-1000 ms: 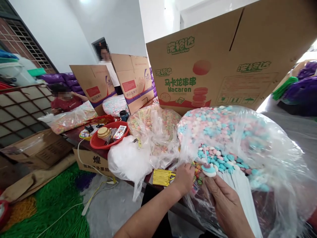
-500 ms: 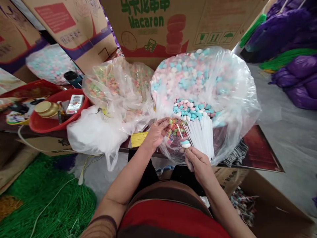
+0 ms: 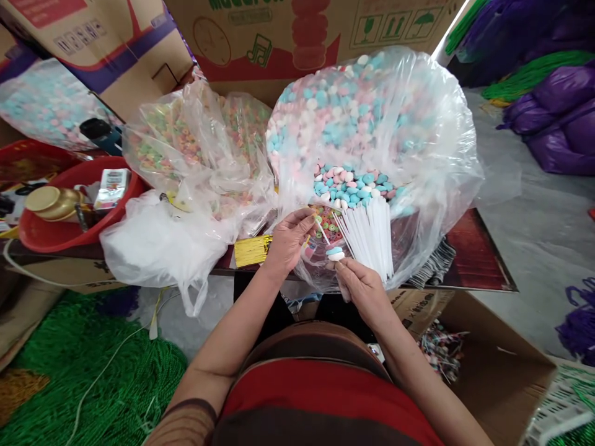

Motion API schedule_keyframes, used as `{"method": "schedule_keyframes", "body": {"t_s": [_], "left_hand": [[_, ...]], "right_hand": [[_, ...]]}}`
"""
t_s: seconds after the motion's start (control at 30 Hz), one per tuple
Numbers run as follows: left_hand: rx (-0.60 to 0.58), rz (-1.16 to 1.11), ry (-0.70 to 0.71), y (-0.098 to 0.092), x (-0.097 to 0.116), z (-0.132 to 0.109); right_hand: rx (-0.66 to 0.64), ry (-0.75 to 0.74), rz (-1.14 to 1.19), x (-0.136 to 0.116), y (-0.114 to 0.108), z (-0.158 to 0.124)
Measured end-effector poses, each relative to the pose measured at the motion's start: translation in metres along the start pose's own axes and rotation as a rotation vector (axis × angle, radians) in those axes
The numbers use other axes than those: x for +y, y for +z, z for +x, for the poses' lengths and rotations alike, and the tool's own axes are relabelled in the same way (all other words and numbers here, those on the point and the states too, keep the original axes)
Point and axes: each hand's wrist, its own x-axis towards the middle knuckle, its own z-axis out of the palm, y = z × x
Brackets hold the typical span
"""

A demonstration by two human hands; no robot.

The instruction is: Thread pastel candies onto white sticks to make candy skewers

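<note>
My right hand (image 3: 360, 286) is closed around a white stick (image 3: 324, 235) that carries a blue and white macaron-shaped sweet (image 3: 335, 253). My left hand (image 3: 289, 238) pinches a small ring-shaped sweet at the stick's tip, just above a pile of coloured ring sweets (image 3: 328, 222). A fan of white sticks (image 3: 369, 235) lies right beside both hands. All of this sits inside a big clear plastic bag (image 3: 441, 179) full of pink, blue and white sweets (image 3: 344, 111).
A second clear bag of ring sweets (image 3: 199, 142) and a white bag (image 3: 153, 248) lie to the left, past them a red basin (image 3: 51, 229) with small items. Cardboard boxes (image 3: 297, 37) stand behind. An open box (image 3: 469, 365) sits at lower right; green matting (image 3: 60, 371) covers the floor.
The view has tipped from the room down onto my lap and hands. My left hand has come in from the ring sweets to the tip of the stick held by my right hand.
</note>
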Motion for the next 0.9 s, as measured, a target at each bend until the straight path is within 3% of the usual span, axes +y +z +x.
{"method": "schedule_keyframes", "body": {"t_s": [0.2, 0.3, 0.4, 0.53, 0.6, 0.77, 0.9], "left_hand": [[-0.047, 0.587, 0.527, -0.011, 0.005, -0.003], [-0.045, 0.708, 0.684, -0.013, 0.006, -0.004], [-0.043, 0.566, 0.657, -0.009, 0.001, -0.006], [-0.043, 0.311, 0.501, -0.001, -0.006, -0.008], [-0.042, 0.297, 0.468, 0.001, -0.005, -0.009], [-0.016, 0.438, 0.554, 0.002, -0.002, -0.013], [-0.002, 0.294, 0.441, 0.004, -0.005, -0.014]], "right_hand": [[-0.019, 0.081, 0.087, -0.006, -0.001, -0.003], [-0.031, 0.096, 0.119, -0.007, -0.001, -0.006], [-0.017, 0.086, 0.110, -0.008, -0.002, -0.008], [0.002, 0.060, 0.099, -0.007, -0.002, -0.008], [-0.001, 0.056, 0.091, -0.007, -0.002, -0.008], [0.010, 0.037, 0.121, -0.001, 0.004, -0.005], [-0.021, 0.047, 0.262, 0.006, 0.019, 0.002]]}}
